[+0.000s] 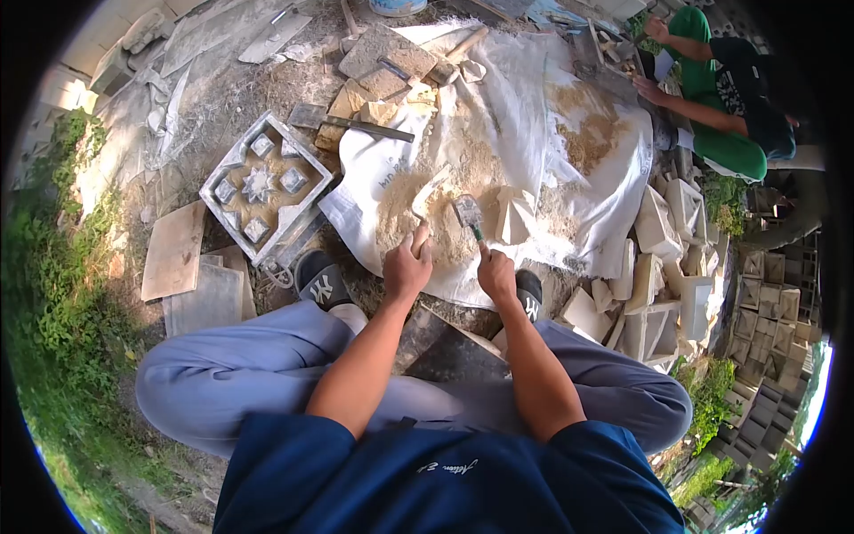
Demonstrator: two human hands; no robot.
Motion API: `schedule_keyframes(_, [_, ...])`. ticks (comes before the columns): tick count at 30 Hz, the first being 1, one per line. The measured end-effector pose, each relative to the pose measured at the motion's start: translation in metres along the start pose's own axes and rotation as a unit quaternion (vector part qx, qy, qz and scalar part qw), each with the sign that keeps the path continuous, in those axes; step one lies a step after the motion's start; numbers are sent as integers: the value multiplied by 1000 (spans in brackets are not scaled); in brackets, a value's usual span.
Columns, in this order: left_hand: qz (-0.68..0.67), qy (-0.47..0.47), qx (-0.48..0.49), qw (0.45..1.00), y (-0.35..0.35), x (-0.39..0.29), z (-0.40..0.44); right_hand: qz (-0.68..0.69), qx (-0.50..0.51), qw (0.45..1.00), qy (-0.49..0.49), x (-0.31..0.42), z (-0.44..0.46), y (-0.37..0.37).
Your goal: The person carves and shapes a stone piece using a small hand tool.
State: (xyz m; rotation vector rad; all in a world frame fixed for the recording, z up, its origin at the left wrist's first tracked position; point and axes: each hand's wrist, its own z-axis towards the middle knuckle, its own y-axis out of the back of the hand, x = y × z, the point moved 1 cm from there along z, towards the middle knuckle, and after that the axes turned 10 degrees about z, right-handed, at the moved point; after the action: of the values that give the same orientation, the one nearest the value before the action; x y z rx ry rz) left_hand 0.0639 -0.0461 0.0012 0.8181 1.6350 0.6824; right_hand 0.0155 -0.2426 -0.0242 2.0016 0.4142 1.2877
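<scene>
My left hand (409, 264) is closed around the wooden handle of a trowel (433, 191), whose blade lies over sandy powder (400, 209) on a white sheet (356, 200). My right hand (495, 271) grips the green handle of a small flat-headed tool (467, 212), its head close to the trowel and over the same powder. A pale angular block (515, 216) stands just right of that tool. To the left sits a square carved mould (265, 189) with a star shape in its middle.
A hammer (356, 125) lies beyond the sheet's near-left part, by stone slabs (382, 62). Flat tiles (175, 249) lie at left, cast blocks (654, 294) at right. A co-worker (725, 98) in green trousers sits at the upper right.
</scene>
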Motion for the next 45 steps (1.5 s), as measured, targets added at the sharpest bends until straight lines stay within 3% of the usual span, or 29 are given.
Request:
schedule_keyframes(3, [5,9,-13,1000,0,4,-1,19,-45,998,-26,15,-26,5])
schedule_keyframes(7, [-19,27,-10,999,2,4,0,-62,31,997,-40,-41,-37,-20])
schedule_keyframes(10, [2,38,-6,999,6,3,0,-69,76,989,-106,-7,-11,-3])
schedule_keyframes(12, [5,32,-19,999,5,7,-1,-54,51,992,-103,14,-3,5])
schedule_keyframes(15, [3,25,-36,999,6,14,2,42,-10,999,-31,35,12,3])
schedule_keyframes(20, [-3,22,-58,998,3,26,0,71,-60,995,48,69,23,-3])
schedule_keyframes(22, [21,30,-77,996,2,27,-1,25,0,999,28,48,25,-19])
schedule_keyframes(24, [5,35,-67,997,8,23,-1,-91,84,991,-56,30,22,-33])
schedule_keyframes(29, [7,25,-69,997,19,16,-3,-63,85,992,-75,28,26,-34])
schedule_keyframes(31, [-14,48,-42,998,21,15,-4,10,125,989,-76,26,35,-29])
schedule_keyframes(35, [-17,37,-79,996,5,29,-6,39,90,991,-86,41,44,-10])
schedule_keyframes(38, [-29,32,-81,996,6,30,-3,47,21,998,-45,67,51,-2])
schedule_keyframes(40, [-9,37,-71,997,10,29,-2,66,-60,995,32,82,60,-3])
schedule_keyframes(45, [-12,95,-30,995,11,28,3,98,-99,987,74,98,77,-13])
